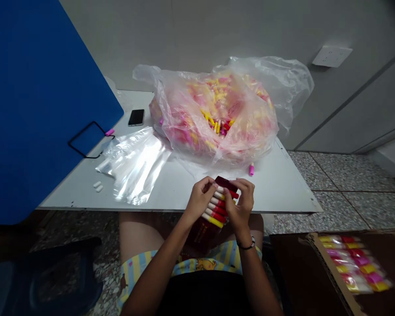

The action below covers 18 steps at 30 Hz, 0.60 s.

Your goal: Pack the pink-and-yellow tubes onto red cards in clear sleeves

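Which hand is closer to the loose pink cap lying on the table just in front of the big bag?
Right. The right hand sits just below the pink cap; the left hand is farther off to the cap's left, holding the row of tubes.

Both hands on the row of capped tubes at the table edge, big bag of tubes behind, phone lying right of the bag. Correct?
Not quite: the head view shows the phone lying left of the bag, not right. Both the left hand and right hand do hold the row of tubes.

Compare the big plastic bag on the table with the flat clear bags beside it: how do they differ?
The big plastic bag bulges with loose pink, yellow and red pieces and gapes open; the flat clear bags lie flat, showing nothing inside. It is far larger. Both are transparent and rest on the table.
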{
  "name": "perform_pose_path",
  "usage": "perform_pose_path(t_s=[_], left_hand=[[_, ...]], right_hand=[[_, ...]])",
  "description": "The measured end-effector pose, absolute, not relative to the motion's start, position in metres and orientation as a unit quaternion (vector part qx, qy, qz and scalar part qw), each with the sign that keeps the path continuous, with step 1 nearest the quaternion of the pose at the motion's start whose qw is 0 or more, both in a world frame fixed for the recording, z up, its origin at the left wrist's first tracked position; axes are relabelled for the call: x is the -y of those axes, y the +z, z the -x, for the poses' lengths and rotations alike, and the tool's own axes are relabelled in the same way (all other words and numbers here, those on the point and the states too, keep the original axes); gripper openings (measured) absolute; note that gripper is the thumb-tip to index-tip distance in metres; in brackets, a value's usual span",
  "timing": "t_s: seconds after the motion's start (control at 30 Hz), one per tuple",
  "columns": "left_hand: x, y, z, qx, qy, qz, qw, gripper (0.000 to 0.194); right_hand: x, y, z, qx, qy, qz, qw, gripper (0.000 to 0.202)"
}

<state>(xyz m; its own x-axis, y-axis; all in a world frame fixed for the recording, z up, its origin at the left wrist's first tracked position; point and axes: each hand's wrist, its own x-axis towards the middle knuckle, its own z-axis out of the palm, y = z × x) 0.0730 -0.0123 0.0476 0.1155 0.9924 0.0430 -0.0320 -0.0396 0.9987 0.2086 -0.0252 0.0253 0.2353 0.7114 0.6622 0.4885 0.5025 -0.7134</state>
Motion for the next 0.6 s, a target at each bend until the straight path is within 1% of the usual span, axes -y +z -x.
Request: perform_pose_path(t_s=[0.03, 0.07, 0.13, 0.17, 0.23, 0.3, 0.47, 0.6], left_hand=[[0.016, 0.047, -0.075, -0.456, 0.507, -0.511, 0.523, 0.02], [0.02, 0.046, -0.076, -0.46, 0.524, -0.493, 0.521, 0.021], [0.025, 0.042, -0.078, -0.467, 0.55, -0.466, 0.512, 0.024], [0.027, 0.041, -0.078, -0.47, 0.559, -0.457, 0.508, 0.025], [0.03, 0.038, -0.079, -0.476, 0.566, -0.446, 0.504, 0.025], [0.033, 0.036, -0.081, -0.481, 0.569, -0.437, 0.505, 0.025], [0.038, 0.034, -0.082, -0.494, 0.559, -0.412, 0.523, 0.024], [0.037, 0.034, -0.077, -0.489, 0.514, -0.429, 0.56, 0.026]], right_hand=[[0.026, 0.025, -0.208, 0.584, 0.112, 0.516, 0.616, 0.028], [0.028, 0.024, -0.208, 0.567, 0.154, 0.536, 0.606, 0.034], [0.031, 0.021, -0.209, 0.558, 0.276, 0.552, 0.555, 0.03], [0.032, 0.019, -0.211, 0.556, 0.333, 0.55, 0.527, 0.032], [0.035, 0.016, -0.213, 0.552, 0.405, 0.536, 0.494, 0.041], [0.037, 0.014, -0.215, 0.541, 0.422, 0.532, 0.496, 0.045], [0.039, 0.014, -0.217, 0.529, 0.418, 0.541, 0.502, 0.05], [0.042, 0.012, -0.217, 0.521, 0.391, 0.556, 0.516, 0.051]])
